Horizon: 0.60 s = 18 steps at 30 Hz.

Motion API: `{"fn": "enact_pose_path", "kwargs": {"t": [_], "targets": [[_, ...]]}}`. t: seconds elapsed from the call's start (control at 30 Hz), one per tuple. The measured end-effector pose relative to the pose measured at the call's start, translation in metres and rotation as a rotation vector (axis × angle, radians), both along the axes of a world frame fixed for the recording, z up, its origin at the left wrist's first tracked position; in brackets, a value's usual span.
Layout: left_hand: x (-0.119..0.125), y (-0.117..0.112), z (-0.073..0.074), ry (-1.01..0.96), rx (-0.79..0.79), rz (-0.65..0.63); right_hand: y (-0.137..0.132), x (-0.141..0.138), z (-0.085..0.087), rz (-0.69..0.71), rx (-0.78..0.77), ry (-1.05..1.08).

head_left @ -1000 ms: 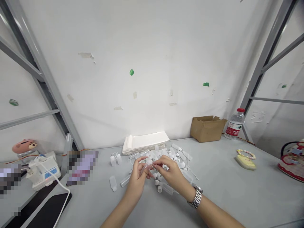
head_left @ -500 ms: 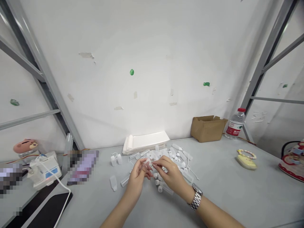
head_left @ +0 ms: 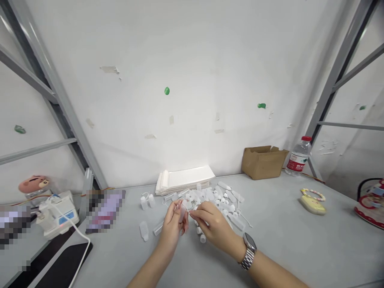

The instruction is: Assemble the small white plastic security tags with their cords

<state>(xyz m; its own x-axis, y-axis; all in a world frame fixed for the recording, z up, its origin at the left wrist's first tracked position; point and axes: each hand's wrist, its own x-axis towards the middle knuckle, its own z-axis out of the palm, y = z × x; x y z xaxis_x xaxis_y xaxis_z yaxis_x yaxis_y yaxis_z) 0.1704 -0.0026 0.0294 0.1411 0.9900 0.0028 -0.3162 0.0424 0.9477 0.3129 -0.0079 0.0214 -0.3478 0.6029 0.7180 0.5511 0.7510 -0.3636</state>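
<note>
Both hands have sunk slightly toward lower centre since the earlier frame. I see the left hand (head_left: 171,227) gripping a small translucent plastic vial (head_left: 182,211) upright. The right hand (head_left: 211,226) is pinched narrow against it, just below the heap of clear plastic vials (head_left: 225,199) on the grey bench (head_left: 300,248).

hands: two by my count, left hand (head_left: 171,226) and right hand (head_left: 212,225)
held vial (head_left: 182,211): one, in left hand
loose vials (head_left: 223,198): heap at 12 o'clock, beyond my counting
cardboard box (head_left: 262,163): one, 2 o'clock
water bottle (head_left: 297,158): one
paper stack (head_left: 184,180): one
</note>
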Motion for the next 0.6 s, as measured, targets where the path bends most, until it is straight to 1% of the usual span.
{"fn": "enact_pose_path", "kwargs": {"t": [0.1, 0.17, 0.23, 0.37, 0.43, 0.5, 0.6], "targets": [[0.0, -0.001, 0.003, -0.024, -0.025, 0.012, -0.002, 0.001, 0.003, 0.005, 0.026, -0.009], [0.0, -0.001, 0.003, -0.046, -0.023, 0.01, -0.005, 0.0, 0.007, 0.01, 0.003, 0.015], [-0.001, -0.001, 0.004, -0.049, -0.022, -0.008, -0.007, 0.0, 0.012, 0.021, -0.077, 0.111], [0.0, -0.003, 0.007, -0.006, -0.002, -0.013, -0.007, 0.003, 0.021, -0.002, -0.319, 0.457], [0.0, -0.005, 0.008, 0.022, 0.015, -0.003, -0.003, 0.005, 0.023, -0.022, -0.405, 0.598], [0.001, -0.006, 0.009, 0.048, 0.029, -0.013, 0.001, 0.007, 0.023, -0.026, -0.477, 0.692], [0.001, -0.006, 0.009, 0.065, 0.051, -0.036, 0.006, 0.007, 0.022, -0.005, -0.576, 0.744]]}}
